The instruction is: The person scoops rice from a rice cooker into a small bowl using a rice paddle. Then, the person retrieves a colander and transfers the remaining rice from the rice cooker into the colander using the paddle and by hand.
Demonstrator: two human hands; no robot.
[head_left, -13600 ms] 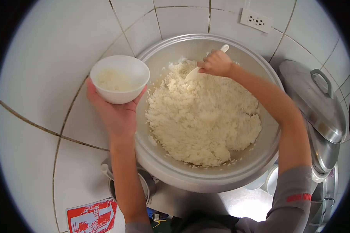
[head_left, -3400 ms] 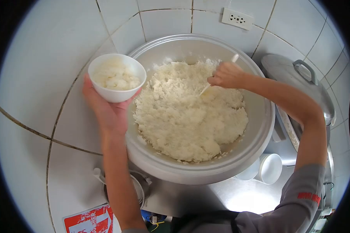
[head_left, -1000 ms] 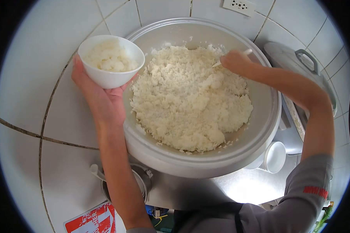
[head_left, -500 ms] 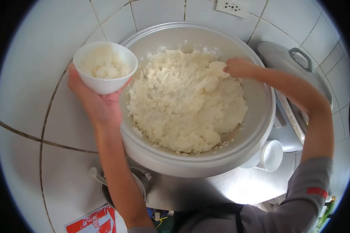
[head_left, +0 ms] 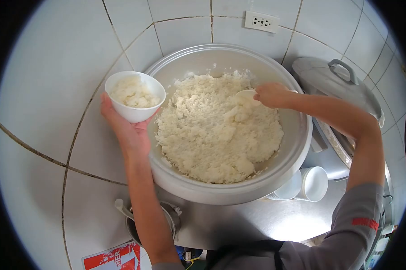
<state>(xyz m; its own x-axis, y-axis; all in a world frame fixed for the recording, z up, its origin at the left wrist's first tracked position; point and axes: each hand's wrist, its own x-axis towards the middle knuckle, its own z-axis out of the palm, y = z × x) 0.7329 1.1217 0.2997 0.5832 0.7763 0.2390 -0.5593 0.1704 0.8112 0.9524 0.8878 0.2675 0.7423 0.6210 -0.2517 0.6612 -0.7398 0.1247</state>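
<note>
Your left hand (head_left: pixel 130 135) cups a round white bowl (head_left: pixel 136 96) part-filled with rice, and your right hand (head_left: pixel 273 95) grips a pale, flat-bladed scoop (head_left: pixel 247 97) at the white cooked rice (head_left: pixel 216 130) in the wide, round silver metal pot (head_left: pixel 230 194).

Left hand (head_left: pixel 135 134): I see it palm up and cupped, the fingers partly hidden.
Left forearm (head_left: pixel 145 193): runs up from the bottom of my view, leaning slightly left.
Right hand (head_left: pixel 273 95): I have it closed, back upward, fingers curled.
Right forearm (head_left: pixel 331 112): reaches inward to the left.
Right elbow (head_left: pixel 369 130): bent, out at my right.
</note>
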